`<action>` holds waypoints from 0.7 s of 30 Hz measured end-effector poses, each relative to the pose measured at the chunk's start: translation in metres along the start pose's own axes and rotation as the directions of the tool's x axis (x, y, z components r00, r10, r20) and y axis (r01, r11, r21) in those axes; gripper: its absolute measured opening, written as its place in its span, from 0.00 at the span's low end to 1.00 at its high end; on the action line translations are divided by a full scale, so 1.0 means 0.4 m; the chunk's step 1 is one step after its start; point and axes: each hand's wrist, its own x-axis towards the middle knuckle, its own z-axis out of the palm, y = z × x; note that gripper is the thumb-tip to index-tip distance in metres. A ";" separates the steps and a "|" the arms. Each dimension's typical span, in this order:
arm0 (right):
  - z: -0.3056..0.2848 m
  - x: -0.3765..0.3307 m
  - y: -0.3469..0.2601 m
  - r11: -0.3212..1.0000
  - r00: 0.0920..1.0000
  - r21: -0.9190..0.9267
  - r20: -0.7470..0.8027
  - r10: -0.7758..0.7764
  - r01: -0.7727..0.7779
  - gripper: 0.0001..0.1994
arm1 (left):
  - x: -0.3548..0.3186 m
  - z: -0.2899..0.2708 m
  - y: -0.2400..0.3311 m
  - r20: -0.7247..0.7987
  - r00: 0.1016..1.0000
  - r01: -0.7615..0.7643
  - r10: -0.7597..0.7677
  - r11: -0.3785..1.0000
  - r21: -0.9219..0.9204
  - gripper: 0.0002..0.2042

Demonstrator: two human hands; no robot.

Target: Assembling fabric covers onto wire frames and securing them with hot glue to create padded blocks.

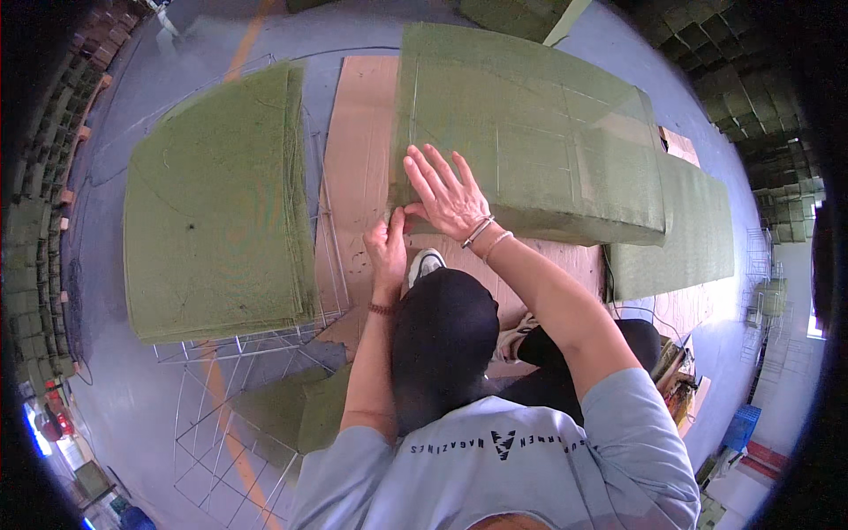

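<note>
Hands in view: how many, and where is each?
2: the left hand at the near-left corner of the green mesh, and the right hand spread over the mesh just beside it.

Open lane here: a strip of brown board (358, 124) along its left edge, running from my left hand (386, 252) toward the far edge. Past that left edge, a stack of green mesh sheets (212, 203) stands in the way. Rightward, the green mesh block (539, 132) bars me, and my knee (446, 344) crowds the board's near side.
</note>
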 end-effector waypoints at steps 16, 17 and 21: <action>-0.002 0.051 -0.041 0.992 0.994 0.063 0.018 0.106 -0.107 0.40 | 0.014 0.011 -0.048 0.016 1.000 0.012 -0.010 0.994 -0.109 0.17; 0.000 0.045 -0.045 0.996 0.995 0.034 0.047 0.083 -0.084 0.40 | 0.013 0.011 -0.044 0.015 1.000 -0.010 0.011 0.999 -0.050 0.17; 0.003 0.026 -0.046 0.996 0.998 0.063 0.038 0.053 -0.055 0.40 | 0.010 0.017 -0.024 0.044 0.996 -0.075 0.079 0.994 -0.085 0.18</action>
